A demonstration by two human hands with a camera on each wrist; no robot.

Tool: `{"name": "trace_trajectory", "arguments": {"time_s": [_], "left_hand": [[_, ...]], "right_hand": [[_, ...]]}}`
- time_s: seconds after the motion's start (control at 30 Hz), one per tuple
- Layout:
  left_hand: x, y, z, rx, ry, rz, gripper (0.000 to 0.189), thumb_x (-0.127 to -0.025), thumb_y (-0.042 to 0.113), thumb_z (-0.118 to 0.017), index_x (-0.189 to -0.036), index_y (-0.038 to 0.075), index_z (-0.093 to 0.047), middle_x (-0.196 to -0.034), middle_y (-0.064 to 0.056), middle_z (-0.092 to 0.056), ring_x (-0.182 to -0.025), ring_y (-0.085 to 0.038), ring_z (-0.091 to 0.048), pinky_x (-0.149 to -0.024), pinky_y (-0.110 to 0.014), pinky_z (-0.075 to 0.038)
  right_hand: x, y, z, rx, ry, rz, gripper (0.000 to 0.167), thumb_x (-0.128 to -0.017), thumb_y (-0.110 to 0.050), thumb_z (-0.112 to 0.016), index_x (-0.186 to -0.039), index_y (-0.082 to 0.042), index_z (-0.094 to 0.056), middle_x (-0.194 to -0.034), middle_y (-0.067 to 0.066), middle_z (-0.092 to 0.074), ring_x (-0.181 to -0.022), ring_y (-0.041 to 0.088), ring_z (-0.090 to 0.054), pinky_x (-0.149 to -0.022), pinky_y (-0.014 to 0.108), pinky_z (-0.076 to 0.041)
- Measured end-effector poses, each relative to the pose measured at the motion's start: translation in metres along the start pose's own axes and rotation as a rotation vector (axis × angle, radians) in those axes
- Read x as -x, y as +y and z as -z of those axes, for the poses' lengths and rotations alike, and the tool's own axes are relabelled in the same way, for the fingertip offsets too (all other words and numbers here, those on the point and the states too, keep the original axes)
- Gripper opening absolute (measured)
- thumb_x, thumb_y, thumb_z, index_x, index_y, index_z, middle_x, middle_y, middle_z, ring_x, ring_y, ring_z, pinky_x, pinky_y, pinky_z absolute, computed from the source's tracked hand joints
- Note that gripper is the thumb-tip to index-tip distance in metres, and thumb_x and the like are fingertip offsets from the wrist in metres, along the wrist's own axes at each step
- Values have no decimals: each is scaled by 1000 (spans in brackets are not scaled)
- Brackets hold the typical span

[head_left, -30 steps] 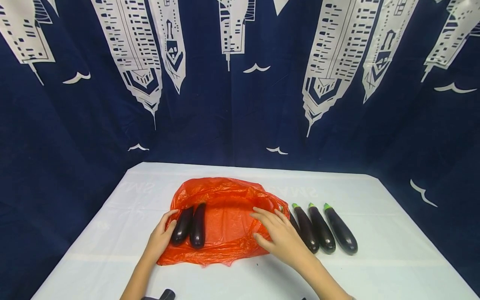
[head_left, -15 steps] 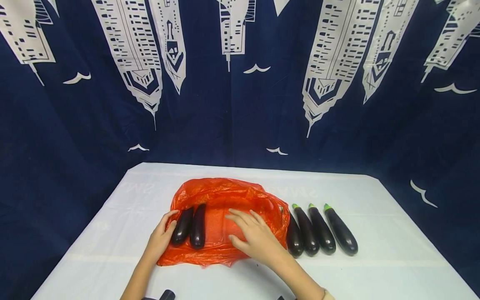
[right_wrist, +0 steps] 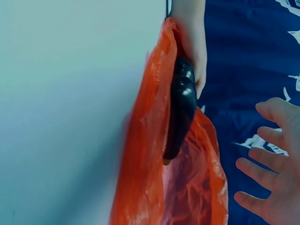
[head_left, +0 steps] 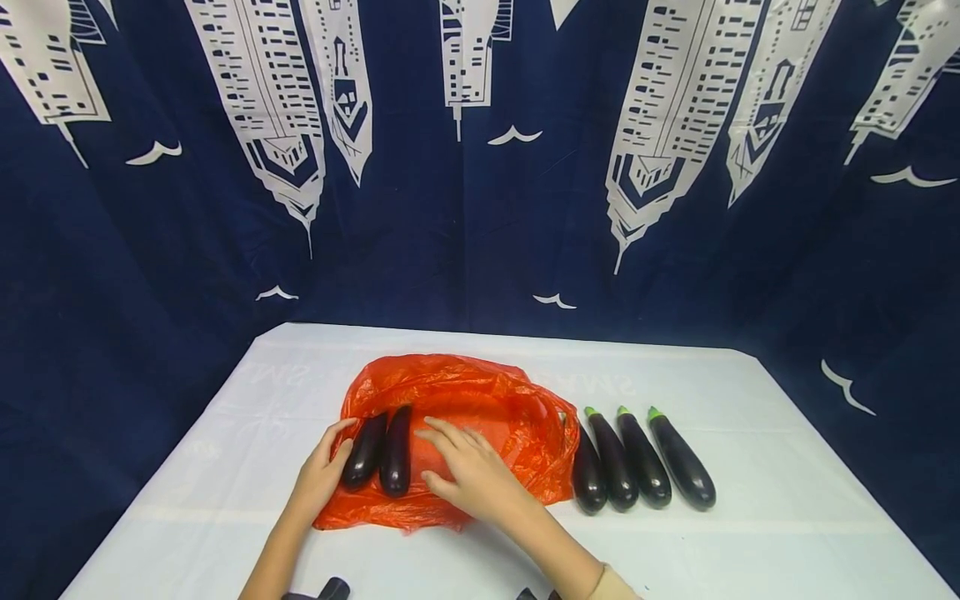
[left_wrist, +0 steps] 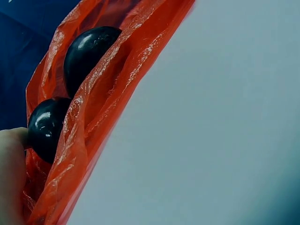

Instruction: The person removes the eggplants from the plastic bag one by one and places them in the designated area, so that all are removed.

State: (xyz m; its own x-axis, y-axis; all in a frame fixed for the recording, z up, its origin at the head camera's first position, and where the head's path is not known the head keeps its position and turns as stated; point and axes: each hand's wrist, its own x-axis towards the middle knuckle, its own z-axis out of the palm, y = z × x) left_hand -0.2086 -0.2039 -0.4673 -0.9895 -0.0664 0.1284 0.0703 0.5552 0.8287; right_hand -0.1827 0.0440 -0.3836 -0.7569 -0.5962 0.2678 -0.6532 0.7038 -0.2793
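While I follow the scene from afar through the cameras, the left hand rests against the left side of a red plastic bag, its thumb and fingers parted in a shallow curve; I cannot tell whether they grip the bag. Just to the right of this hand, the outer eggplant lies inside the bag, and my left wrist view shows a digit that appears to touch its rounded end. The inner eggplant lies beside it, between the two hands, narrow end away from the person. The right hand is held over the bag with fingers and thumb well spread and nothing in its grasp; in my right wrist view it stands apart from the bag. To the right of the right hand, four loose eggplants lie side by side on the white desk, the nearest of them just beside the bag and partly hidden by it. Behind the right hand I note a beige sleeve. Beyond both hands hangs a dark blue cloth, printed with white buildings, tips downward, and small white birdlike curves.
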Motion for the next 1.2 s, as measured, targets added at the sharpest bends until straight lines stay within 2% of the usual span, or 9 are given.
{"name": "trace_trajectory", "arguments": {"time_s": [0.37,0.5,0.63,0.9,1.2], "left_hand": [[-1,0,1,-4,-3,1,44,-96,41,-39,-134,19,-39,-140,-20,-39,-129,-42,-35,-102,-63,-25],[-1,0,1,-5,0,0,44,-95,41,-39,-133,19,-39,-139,-20,-40,-128,-42,-36,-101,-63,-25],[-1,-1,0,-3,4,-1,43,-96,41,-39,-133,19,-39,-138,-20,-41,-127,-42,-37,-101,-63,-26],[1,0,-2,12,5,-1,43,-96,41,-39,-133,19,-39,-139,-20,-41,-127,-42,-37,-100,-63,-27],[1,0,-1,-3,5,-2,44,-96,41,-39,-133,19,-39,-138,-20,-41,-125,-42,-39,-100,-63,-28]], "right_hand": [[-20,-8,-19,-39,-66,-41,53,-85,-36,-60,-133,-23,-43,-143,2,-38,-126,24,-44,-102,45,-37],[-24,-11,-26,-46,-96,-48,54,-84,-36,-61,-133,-23,-43,-144,1,-36,-127,22,-44,-92,44,-47],[-27,-13,-33,-63,-131,-71,55,-84,-37,-61,-134,-24,-43,-146,0,-32,-128,21,-42,-85,45,-51],[-31,-12,-48,-71,-152,-94,56,-82,-37,-63,-133,-24,-44,-148,0,-29,-130,22,-39,-90,45,-48],[-33,-14,-54,-64,-171,-82,55,-82,-36,-63,-133,-24,-44,-148,0,-28,-133,20,-36,-96,42,-44]]}}
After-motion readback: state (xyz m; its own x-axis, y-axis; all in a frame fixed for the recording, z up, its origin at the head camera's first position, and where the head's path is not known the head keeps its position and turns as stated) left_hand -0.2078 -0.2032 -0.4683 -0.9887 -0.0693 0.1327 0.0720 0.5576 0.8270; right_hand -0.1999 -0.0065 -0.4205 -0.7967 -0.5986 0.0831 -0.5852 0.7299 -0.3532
